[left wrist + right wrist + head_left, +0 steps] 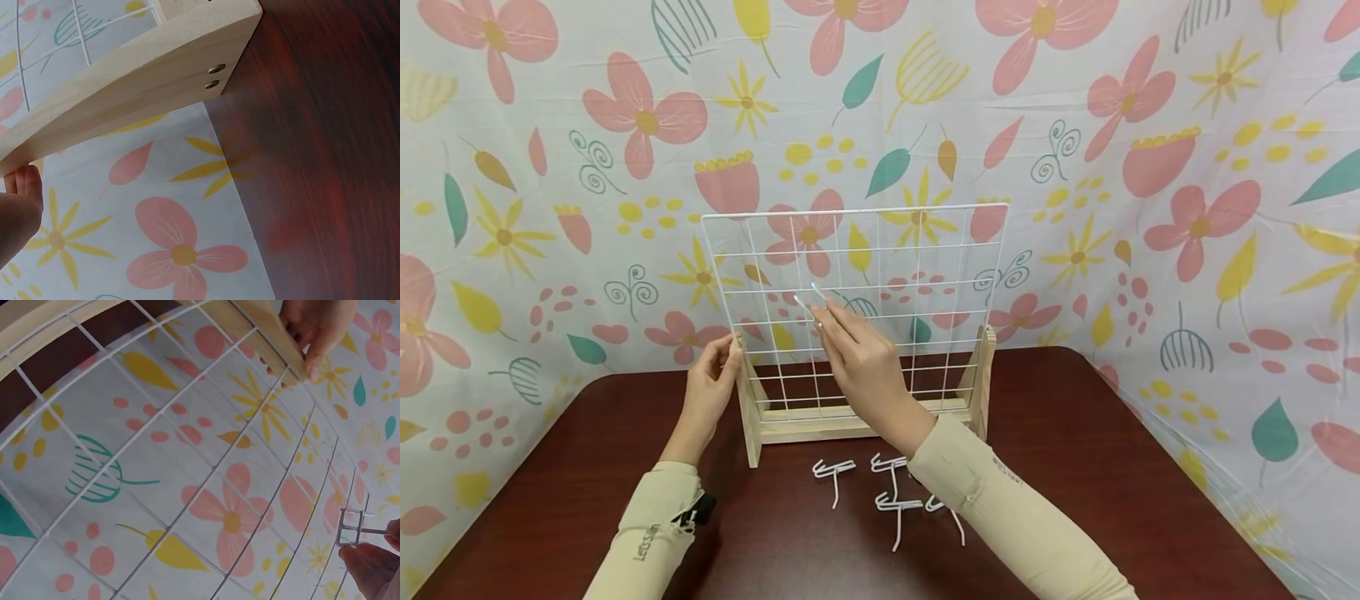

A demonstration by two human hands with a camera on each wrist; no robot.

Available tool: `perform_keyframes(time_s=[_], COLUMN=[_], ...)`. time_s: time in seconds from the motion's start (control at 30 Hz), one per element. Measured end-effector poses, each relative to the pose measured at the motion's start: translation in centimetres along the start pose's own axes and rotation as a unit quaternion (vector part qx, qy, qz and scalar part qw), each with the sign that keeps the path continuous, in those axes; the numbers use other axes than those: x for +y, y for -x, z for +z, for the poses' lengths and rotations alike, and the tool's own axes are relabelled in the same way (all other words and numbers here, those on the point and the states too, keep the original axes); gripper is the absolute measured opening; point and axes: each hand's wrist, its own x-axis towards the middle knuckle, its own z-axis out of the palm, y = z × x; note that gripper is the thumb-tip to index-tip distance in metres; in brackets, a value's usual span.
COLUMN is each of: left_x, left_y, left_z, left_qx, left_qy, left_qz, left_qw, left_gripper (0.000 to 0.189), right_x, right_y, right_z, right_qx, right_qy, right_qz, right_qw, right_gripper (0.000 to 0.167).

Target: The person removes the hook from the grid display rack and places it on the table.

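Observation:
A white wire grid panel (856, 210) stands upright in a wooden stand (749, 408) on the table. My left hand (711, 379) pinches the top of the stand's left side piece, thumb and fingertips on either side, as the right wrist view also shows. In front of the grid, my right hand (865, 358) pinches a white wire hook (351, 528) by its stem. The hook's squarish wire end faces the grid's upper left part; I cannot tell whether it touches the wires. Several like hooks (898, 503) lie on the table before the stand, one partly behind my right sleeve.
The dark red wooden table (1060, 500) has rounded back corners. A floral cloth (1045, 92) hangs behind it and along both sides. The stand's right side piece (985, 379) rises right of my right hand. Two screws (215, 70) show on the left side piece.

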Motion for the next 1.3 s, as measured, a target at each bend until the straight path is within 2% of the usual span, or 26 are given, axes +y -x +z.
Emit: perform_keyframes(time_s=[0.13,0.3,0.43,0.5,0.57,0.83,0.9,1.3], left_x=[0.0,-0.1,-0.4,-0.6,-0.7,0.3,-0.1,-0.2], left_y=[0.0,-0.1,0.0,0.0,0.0,0.1,0.0,-0.1], left_z=[-0.1,0.0,0.1,0.1,0.1,0.0,-0.1,0.1], left_qx=[-0.002,-0.001,0.005,0.006,0.005,-0.001,-0.003,0.007], left_qy=[-0.002,-0.006,0.0,0.017,0.024,-0.003,-0.005,-0.004], left_qz=[-0.004,0.007,0.031,0.05,0.055,-0.004,0.0,0.011], left_qw=[1.0,1.0,0.9995,0.9986,0.9982,1.0,1.0,0.9999], left_gripper=[0.039,0.039,0.041,0.04,0.041,0.039,0.039,0.036], right_x=[0.0,-0.1,-0.1,0.0,0.1,0.3,0.3,0.1], right_y=[0.4,1.3,2.1,2.5,2.8,4.1,4.4,6.3], right_z=[-0.1,-0.5,-0.9,-1.0,-1.1,-1.5,-1.5,-1.8], right_qx=[-0.003,-0.006,-0.012,-0.013,-0.014,-0.03,-0.037,-0.08], right_qy=[0.003,0.008,0.018,0.022,0.022,0.026,0.024,0.029], right_qz=[-0.013,-0.034,-0.053,-0.062,-0.073,-0.111,-0.118,-0.156], right_qw=[0.9999,0.9994,0.9984,0.9977,0.997,0.9931,0.9921,0.9842], right_gripper=[0.024,0.023,0.022,0.021,0.02,0.02,0.021,0.028])
